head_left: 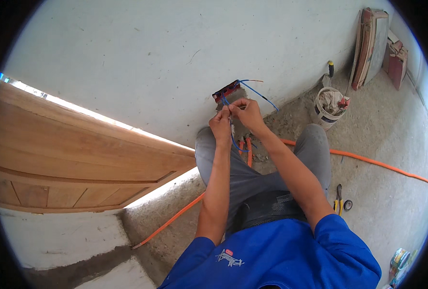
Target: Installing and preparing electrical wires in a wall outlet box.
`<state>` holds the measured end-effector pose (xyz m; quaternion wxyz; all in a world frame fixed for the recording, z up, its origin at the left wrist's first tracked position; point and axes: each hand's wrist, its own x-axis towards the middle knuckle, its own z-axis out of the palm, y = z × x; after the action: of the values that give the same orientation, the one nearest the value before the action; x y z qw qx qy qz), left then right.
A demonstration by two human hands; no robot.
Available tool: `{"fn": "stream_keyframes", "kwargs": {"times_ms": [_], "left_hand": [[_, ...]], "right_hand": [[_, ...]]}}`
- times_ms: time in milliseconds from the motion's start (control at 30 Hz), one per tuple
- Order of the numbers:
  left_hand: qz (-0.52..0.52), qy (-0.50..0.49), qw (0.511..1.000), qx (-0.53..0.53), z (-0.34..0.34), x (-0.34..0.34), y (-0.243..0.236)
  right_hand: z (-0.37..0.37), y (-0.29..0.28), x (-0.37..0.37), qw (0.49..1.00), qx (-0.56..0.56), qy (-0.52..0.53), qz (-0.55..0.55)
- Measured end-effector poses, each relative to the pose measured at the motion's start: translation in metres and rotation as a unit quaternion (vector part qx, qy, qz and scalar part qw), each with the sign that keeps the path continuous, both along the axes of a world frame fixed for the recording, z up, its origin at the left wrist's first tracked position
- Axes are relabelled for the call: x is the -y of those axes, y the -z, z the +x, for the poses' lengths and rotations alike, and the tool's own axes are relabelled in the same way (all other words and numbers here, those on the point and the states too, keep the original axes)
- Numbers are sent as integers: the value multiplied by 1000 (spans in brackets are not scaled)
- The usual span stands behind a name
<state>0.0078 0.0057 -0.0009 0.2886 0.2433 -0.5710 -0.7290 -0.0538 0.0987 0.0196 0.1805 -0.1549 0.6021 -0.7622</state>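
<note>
Low on the white wall, a dark red electrical box [227, 91] is set in a patch of grey mortar. Blue electrical wires [264, 98] come out of it, and one has a bare copper end sticking out to the right. Just below the box, my left hand [220, 126] pinches a blue wire. My right hand [248, 115] is pressed up against it, its thumb and finger closed on the same wire. Below my hands, a length of this wire curls down between my knees. The exact spot in my fingertips is too small to make out.
Orange conduit [377, 164] runs across the concrete floor on both sides of me. Yellow-handled pliers [339, 200] and a roll of black tape [348, 205] lie at my right. A white bucket [323, 115] stands near the wall. A wooden door [79, 149] is at the left.
</note>
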Motion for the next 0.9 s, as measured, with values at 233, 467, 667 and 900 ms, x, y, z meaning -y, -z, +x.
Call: {"fn": "stream_keyframes", "kwargs": {"times_ms": [233,467,667,900], "left_hand": [[2,16,999,45,7,5,-22],[158,96,979,82,-1,22,-33],[84,55,993,68,-23,14,-33],[-27,31,996,76,-18,11,-36]], "right_hand": [[6,-11,3,995,91,-18,-47],[-4,-14,-6,991,-6,-61,121],[-2,-2,-6,912,-312,88,253],[9,10,-36,987,35,-145,53]]}}
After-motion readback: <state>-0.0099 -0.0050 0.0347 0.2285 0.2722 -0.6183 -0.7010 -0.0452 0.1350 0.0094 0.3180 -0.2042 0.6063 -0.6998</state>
